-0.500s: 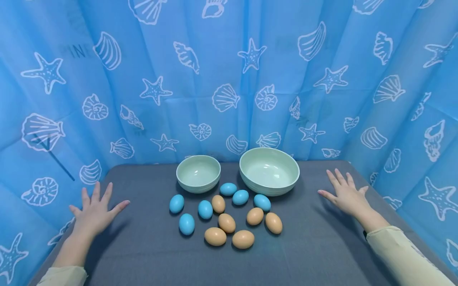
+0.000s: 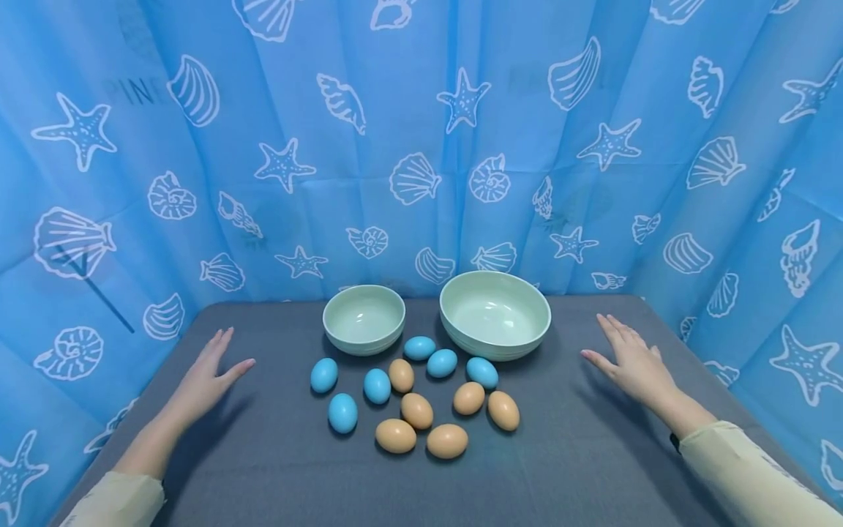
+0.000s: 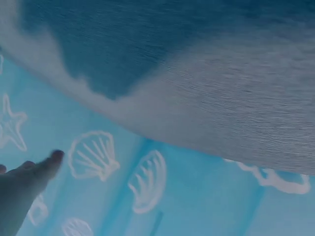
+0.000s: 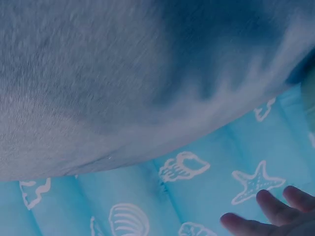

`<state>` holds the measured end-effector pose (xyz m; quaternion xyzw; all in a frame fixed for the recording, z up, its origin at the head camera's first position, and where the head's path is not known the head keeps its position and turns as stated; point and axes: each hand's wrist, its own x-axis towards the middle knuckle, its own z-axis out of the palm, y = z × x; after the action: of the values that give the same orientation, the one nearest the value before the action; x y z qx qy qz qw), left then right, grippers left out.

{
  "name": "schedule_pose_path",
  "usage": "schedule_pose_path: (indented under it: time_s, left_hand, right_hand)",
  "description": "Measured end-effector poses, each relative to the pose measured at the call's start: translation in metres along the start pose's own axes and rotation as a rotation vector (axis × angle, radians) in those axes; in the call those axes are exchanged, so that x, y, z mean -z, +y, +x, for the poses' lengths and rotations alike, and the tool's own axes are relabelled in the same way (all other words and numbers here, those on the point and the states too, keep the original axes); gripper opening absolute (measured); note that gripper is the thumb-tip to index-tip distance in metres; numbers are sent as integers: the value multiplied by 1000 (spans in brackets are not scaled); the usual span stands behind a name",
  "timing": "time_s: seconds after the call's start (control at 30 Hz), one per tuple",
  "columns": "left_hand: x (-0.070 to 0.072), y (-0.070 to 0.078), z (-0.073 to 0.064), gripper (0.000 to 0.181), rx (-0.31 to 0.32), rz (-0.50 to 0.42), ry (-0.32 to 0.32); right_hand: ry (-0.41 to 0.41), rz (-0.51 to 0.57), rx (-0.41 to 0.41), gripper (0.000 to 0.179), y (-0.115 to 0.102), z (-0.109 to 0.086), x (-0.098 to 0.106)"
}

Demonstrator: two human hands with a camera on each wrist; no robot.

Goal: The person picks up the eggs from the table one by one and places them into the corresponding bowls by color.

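Two bare hands are out over the table (image 2: 421, 490), and nothing is in either of them. Your left hand (image 2: 205, 382) has its fingers extended close together, with the thumb spread wide toward the middle. Your right hand (image 2: 634, 366) lies much the same way on the other side, fingers straight, thumb held well off. Both look raised above the cloth, judging by the shadows beneath them. Each wrist view catches only some fingers against the curtain (image 2: 395, 157).

Nearest your left hand is a blue egg (image 2: 324, 375), well apart from it. Nearest your right hand is the large bowl (image 2: 497, 352), also well apart. Between your hands lie twelve eggs in a loose group: six blue, mostly to the left and back, and six brown, mostly closer to you. One brown egg (image 2: 401, 375) sits beside a blue one; you can't tell whether they touch. The large bowl and the small bowl (image 2: 364, 347) stand upright side by side behind the group, apart from each other, near the table's far edge.

As for progress, you seem to be at the very start. No egg is gripped, all twelve rest on the cloth, and neither bowl has anything in it. Judging by that, none of the handling is done and all of it is left.
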<state>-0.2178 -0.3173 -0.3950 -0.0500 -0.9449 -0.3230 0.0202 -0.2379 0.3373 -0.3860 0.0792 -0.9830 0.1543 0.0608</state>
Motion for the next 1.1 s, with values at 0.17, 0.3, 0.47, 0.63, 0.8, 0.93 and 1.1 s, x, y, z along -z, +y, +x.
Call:
schedule_pose_path:
  time_s: [0.17,0.3,0.47,0.63,0.8,0.93,1.1]
  left_hand:
    - [-8,16,10,83,20,-147,-48]
    - [-18,28,21,80,27,-291,-60]
    - [-34,43,36,82,92,-404,-94]
    - [-47,55,49,84,136,-502,-126]
    - [-56,64,61,83,159,-618,-151]
    - [-63,69,70,83,178,-651,-148]
    - [-68,75,81,86,200,-678,-132]
  right_hand:
    - [42,88,80,75,-17,-6,-1]
    - [41,150,150,71,-28,-12,-5]
    - [2,251,204,69,-42,-19,-11]
    - [-74,368,236,70,-51,-21,-18]
    - [-185,529,299,72,-53,-22,-22]
    - [-293,655,353,70,-54,-22,-27]
    - [-403,725,358,69,-59,-23,-35]
